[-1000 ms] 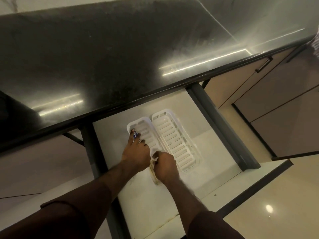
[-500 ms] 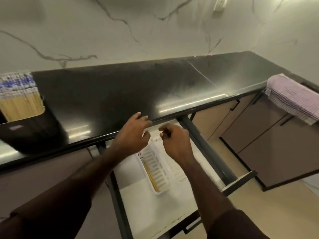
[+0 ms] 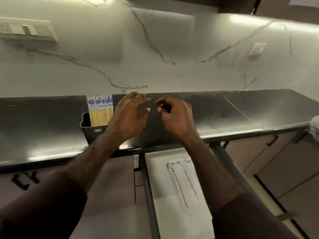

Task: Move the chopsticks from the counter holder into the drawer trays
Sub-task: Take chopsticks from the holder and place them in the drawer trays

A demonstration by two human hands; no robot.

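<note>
Both forearms are reaching forward over the dark counter (image 3: 224, 107), with the open drawer (image 3: 155, 169) lying below them. The left hand (image 3: 131, 114) is hovering with fingers spread wide, holding nothing; the right hand (image 3: 174, 114) is hanging beside it, fingers loosely curled, empty as well. The black holder (image 3: 93, 131) is standing just left of the left wrist, chopsticks (image 3: 100, 111) sticking upright from it. A white tray (image 3: 183, 183) is sitting in the drawer, under the right forearm.

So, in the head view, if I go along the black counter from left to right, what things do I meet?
Black holder with chopsticks → left hand → right hand → striped cloth at the right edge.
</note>
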